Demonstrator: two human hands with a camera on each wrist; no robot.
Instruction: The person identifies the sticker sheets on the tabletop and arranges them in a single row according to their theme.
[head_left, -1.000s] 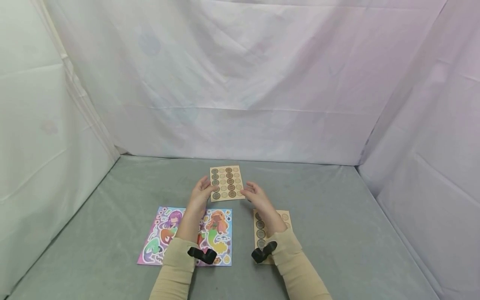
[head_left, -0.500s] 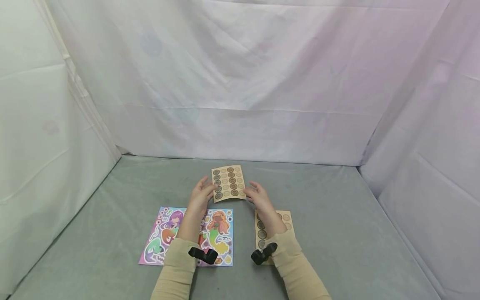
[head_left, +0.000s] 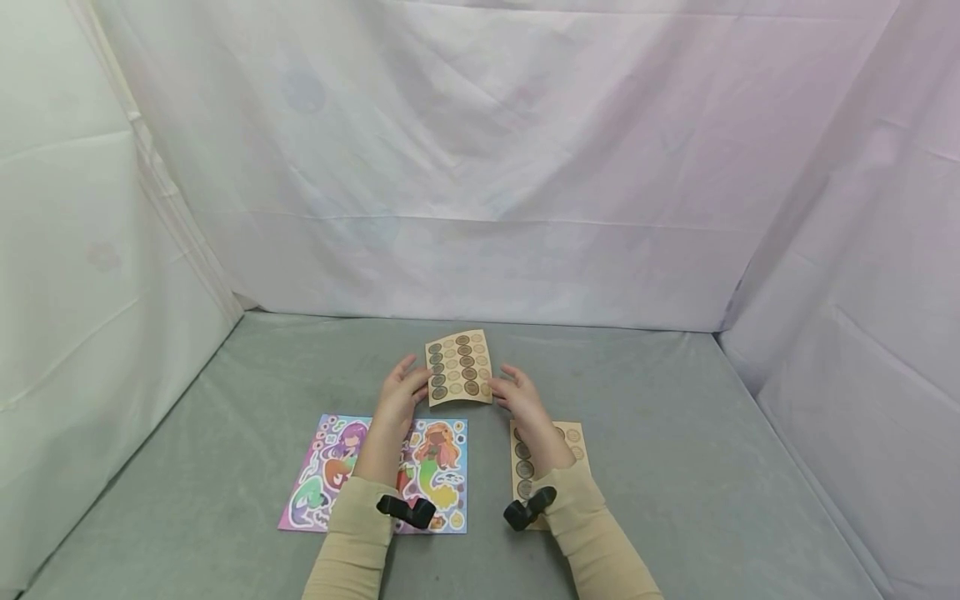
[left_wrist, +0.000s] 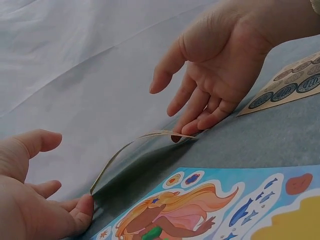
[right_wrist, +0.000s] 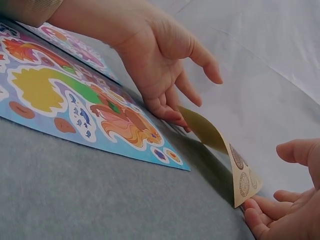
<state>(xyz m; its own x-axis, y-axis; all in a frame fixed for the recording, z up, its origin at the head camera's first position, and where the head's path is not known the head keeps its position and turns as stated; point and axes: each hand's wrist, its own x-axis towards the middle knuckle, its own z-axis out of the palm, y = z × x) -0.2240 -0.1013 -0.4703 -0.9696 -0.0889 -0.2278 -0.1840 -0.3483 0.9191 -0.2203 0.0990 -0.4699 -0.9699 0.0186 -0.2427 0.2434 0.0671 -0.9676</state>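
Between my two hands a tan sheet of round stickers (head_left: 460, 367) stands bowed, its middle raised off the grey cloth. Dark and pale circles run down it in columns. My left hand (head_left: 401, 393) touches its left edge with the fingertips, thumb held apart. At the right edge, the fingertips of my right hand (head_left: 521, 398) press inward, that thumb also lifted away. From the side, the left wrist view shows the sheet (left_wrist: 116, 155) as a thin arch between both hands. Its plain underside shows in the right wrist view, beside the printed sheet face (right_wrist: 244, 182).
Under my left forearm lie mermaid sticker sheets, one with purple hair (head_left: 318, 492) and one with orange hair (head_left: 442, 479). A second tan sheet of round stickers (head_left: 521, 467) lies partly beneath my right forearm. White cloth walls (head_left: 480, 267) enclose the grey table (head_left: 660, 467).
The round-sticker sheet has gone from nearly flat to bowed upward and has shifted slightly right. Both hands have hardly moved, staying at its side edges.
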